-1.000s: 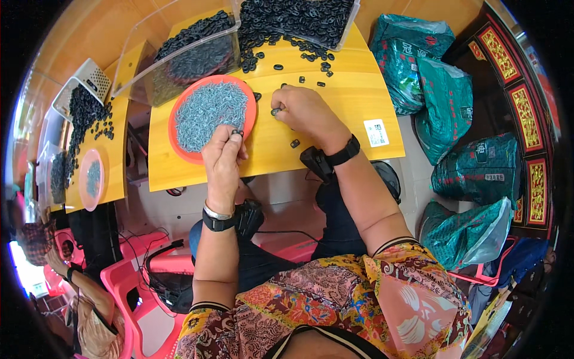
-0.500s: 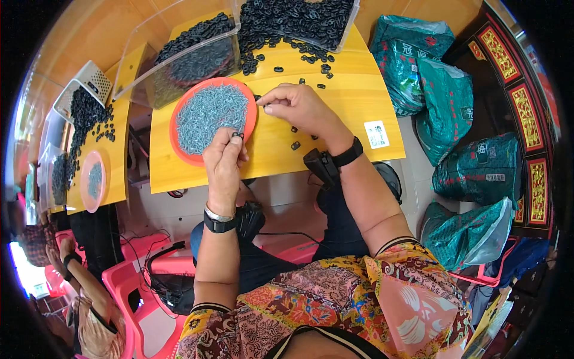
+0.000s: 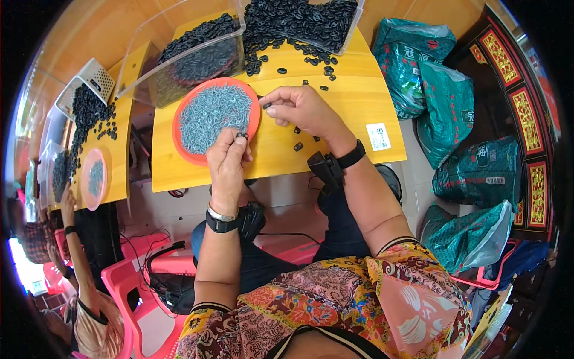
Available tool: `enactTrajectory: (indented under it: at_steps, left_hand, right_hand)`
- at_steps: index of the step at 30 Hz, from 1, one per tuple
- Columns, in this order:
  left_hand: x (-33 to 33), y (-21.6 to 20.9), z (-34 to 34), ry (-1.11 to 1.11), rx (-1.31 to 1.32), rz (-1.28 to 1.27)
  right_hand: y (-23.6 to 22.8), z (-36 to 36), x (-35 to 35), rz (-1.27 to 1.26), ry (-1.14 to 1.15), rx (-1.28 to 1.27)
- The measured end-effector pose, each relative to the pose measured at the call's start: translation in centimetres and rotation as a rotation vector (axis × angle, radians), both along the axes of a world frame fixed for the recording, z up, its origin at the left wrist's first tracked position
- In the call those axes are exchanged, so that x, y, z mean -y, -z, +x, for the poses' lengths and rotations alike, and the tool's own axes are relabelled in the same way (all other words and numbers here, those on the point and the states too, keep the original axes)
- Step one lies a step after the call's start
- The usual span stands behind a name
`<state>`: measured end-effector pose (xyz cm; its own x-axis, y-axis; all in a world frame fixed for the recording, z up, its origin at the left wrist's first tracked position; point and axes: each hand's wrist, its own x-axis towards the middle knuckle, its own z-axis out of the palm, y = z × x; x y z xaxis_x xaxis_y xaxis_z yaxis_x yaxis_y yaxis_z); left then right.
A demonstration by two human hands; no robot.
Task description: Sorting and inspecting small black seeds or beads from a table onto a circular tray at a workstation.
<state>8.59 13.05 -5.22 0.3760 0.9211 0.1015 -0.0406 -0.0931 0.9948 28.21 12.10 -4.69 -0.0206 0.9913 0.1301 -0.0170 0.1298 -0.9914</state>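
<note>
Head view, watched from my distant station: the bare left hand [image 3: 226,154] has its grip closed on a small black oval piece [image 3: 241,136], pinched at the near rim of a round orange plastic dish [image 3: 255,113]. Thin, silvery metal bits [image 3: 212,110] fill the dish in a bristly tangle. Just right of it, I see the right hand [image 3: 306,112], its grip pinching a second black piece [image 3: 267,106] above the smooth yellow wood-grained bench [image 3: 347,119]. Beyond, a clear, stiff-walled box [image 3: 158,84] contains a dark, pebbly mound [image 3: 200,36].
</note>
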Motion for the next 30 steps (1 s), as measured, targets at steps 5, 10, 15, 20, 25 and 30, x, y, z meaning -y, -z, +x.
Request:
enactTrajectory:
  at_steps: [5, 10, 15, 20, 25, 30]
  left_hand:
    - [0.0, 0.0, 0.0, 0.002, -0.001, 0.013]
    - [0.0, 0.2, 0.0, -0.002, -0.001, 0.013]
    - [0.1, 0.0, 0.1, -0.004, 0.004, 0.006]
    - [0.1, -0.1, 0.1, 0.004, -0.003, 0.018]
    - [0.1, 0.0, 0.0, 0.003, 0.010, 0.019]
    - [0.1, 0.1, 0.1, 0.003, 0.016, 0.008]
  right_hand:
    - [-0.1, 0.4, -0.1, -0.053, -0.010, 0.022]
    - [0.5, -0.1, -0.2, -0.110, 0.052, -0.143]
    - [0.4, -0.2, 0.0, -0.080, -0.014, -0.076]
    - [-0.2, -0.5, 0.3, -0.100, -0.017, -0.088]
    - [-0.2, -0.7, 0.2, -0.097, -0.037, -0.086]
    - [0.0, -1.0, 0.4, -0.071, -0.032, -0.059]
